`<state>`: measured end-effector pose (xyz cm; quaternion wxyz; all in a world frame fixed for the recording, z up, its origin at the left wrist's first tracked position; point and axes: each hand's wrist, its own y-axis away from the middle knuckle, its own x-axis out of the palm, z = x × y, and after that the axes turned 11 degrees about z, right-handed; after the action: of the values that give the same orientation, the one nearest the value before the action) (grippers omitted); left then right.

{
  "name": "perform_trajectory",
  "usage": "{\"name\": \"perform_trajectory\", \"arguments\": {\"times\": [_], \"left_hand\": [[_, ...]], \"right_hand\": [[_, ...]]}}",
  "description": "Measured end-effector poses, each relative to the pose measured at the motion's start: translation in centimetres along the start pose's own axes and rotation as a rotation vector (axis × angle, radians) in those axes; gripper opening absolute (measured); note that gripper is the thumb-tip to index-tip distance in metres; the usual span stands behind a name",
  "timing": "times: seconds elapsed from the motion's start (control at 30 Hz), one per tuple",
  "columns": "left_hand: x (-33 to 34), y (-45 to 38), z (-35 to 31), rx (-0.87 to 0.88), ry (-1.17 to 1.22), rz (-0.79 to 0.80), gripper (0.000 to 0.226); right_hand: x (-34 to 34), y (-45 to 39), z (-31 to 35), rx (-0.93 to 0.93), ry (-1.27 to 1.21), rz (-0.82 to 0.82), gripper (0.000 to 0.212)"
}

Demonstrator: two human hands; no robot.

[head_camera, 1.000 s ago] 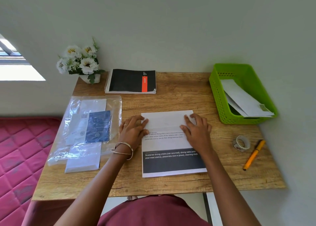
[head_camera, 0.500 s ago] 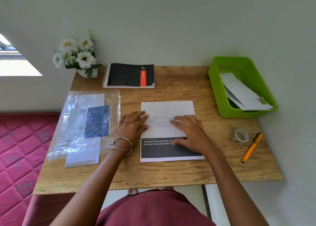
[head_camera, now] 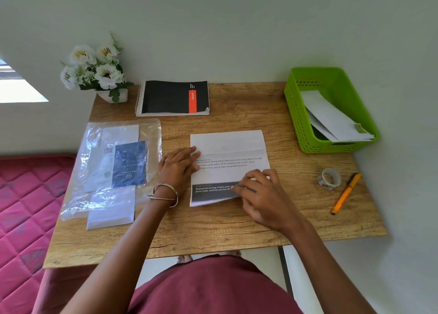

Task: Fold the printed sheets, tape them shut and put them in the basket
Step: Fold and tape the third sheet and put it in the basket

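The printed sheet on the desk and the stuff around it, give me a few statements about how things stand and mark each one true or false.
1. The top of the printed sheet is already folded down. True.
2. The right hand lifts the sheet's near right corner. True.
3. The left hand holds the tape roll. False: it presses flat on the sheet's left edge; the tape lies on the desk beside the orange pen.
4. The green basket is empty. False: folded white papers lie in it.
5. The black spiral notebook lies closed at the desk's far edge. True.
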<state>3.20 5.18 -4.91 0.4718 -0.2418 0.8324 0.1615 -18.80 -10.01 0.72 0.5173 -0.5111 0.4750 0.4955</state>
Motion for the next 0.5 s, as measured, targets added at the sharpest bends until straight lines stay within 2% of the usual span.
{"name": "perform_trajectory", "arguments": {"times": [0.17, 0.33, 0.4, 0.47, 0.5], "left_hand": [[-1.1, 0.0, -0.3, -0.046, 0.24, 0.02, 0.058], [-1.8, 0.2, -0.3, -0.165, 0.576, 0.075, 0.076], [-2.3, 0.2, -0.5, -0.164, 0.562, 0.123, 0.077], [-2.6, 0.3, -0.7, -0.159, 0.382, 0.199, 0.074], [-2.5, 0.4, -0.7, -0.149, 0.266, 0.23, 0.079]], "right_hand": [[-0.5, -1.6, -0.7, 0.221, 0.015, -0.186, 0.035], [1.4, -3.5, -1.2, 0.525, -0.061, -0.098, 0.055], [2.0, -4.2, -0.8, 0.572, -0.104, -0.045, 0.063], [2.6, -5.0, -0.2, 0.585, -0.143, -0.002, 0.071], [2.8, -5.4, 0.2, 0.586, -0.154, 0.015, 0.074]]}}
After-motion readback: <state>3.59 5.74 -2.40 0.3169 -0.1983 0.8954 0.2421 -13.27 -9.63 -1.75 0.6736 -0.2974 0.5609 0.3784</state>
